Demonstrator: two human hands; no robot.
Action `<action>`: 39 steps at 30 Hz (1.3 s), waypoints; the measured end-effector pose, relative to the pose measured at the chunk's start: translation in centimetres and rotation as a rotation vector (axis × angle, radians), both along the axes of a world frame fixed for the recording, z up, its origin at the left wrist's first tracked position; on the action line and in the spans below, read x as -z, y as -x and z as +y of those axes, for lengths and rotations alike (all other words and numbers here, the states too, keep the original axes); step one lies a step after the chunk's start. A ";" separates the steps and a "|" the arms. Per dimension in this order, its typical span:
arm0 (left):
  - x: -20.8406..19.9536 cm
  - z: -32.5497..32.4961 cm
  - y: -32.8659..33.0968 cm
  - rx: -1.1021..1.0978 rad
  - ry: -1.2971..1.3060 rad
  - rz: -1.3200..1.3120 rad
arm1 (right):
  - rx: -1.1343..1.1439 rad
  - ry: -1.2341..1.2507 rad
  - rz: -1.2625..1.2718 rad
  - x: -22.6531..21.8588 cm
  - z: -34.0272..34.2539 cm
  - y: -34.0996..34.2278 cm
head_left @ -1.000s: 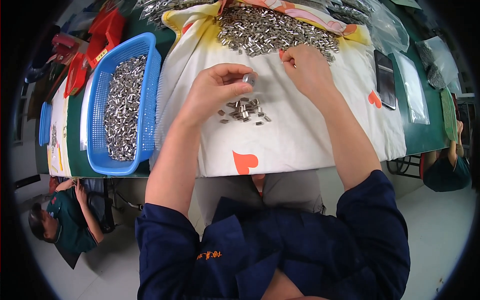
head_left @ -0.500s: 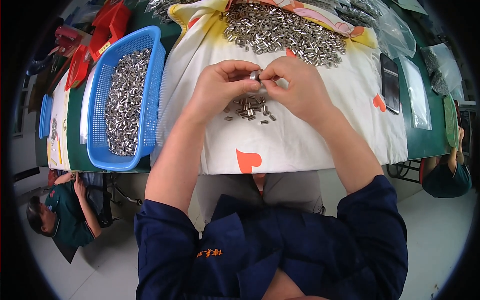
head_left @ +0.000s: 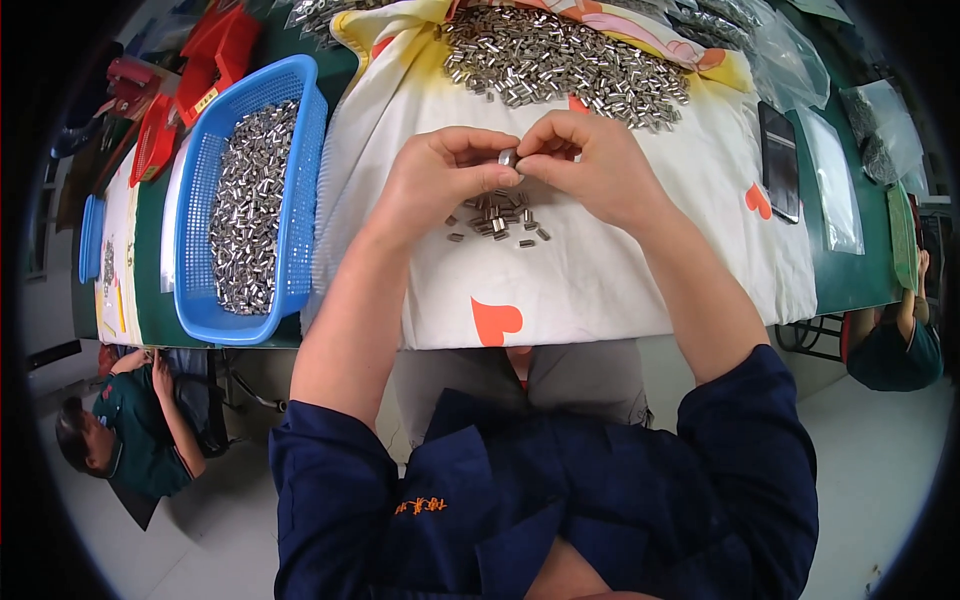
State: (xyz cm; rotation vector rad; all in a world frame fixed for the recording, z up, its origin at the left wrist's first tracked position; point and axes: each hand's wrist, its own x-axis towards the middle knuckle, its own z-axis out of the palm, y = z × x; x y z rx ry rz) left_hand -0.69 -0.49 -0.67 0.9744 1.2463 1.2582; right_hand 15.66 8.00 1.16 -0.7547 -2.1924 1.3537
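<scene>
A small round silver metal piece (head_left: pixel 507 157) is held over the cloth, in front of my chest. My left hand (head_left: pixel 445 175) pinches it between thumb and fingertips. From the other side my right hand (head_left: pixel 590 165) closes its thumb and index finger at the piece's dark right end. Whether something smaller sits in the right fingertips is too small to tell. Just beneath both hands lies a loose group of short metal cylinders (head_left: pixel 497 225) on the white cloth (head_left: pixel 620 300), partly hidden by the fingers.
A blue basket (head_left: pixel 300 190) full of metal cylinders stands at left, beside red bins (head_left: pixel 215 60). Farther back spreads a large heap of cylinders (head_left: pixel 570 65). A phone (head_left: pixel 779 165) and plastic bags (head_left: pixel 832 190) lie right. Other people sit at far left (head_left: pixel 140 430) and far right (head_left: pixel 895 350).
My right hand's fingers have shifted slightly at the metal piece, with the thumb now drawn up beside the index finger. The left hand stays almost in place, still holding the piece.
</scene>
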 end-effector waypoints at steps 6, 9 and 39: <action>-0.2 -0.1 -0.2 0.038 0.034 -0.028 | 0.115 -0.057 -0.070 -0.8 2.2 -1.2; -0.1 -0.1 0.0 0.046 0.031 -0.026 | 0.303 -0.385 -0.401 -1.1 3.6 -2.4; 0.1 0.0 0.2 0.030 0.012 -0.067 | 0.136 -0.600 -0.407 0.0 2.0 -1.2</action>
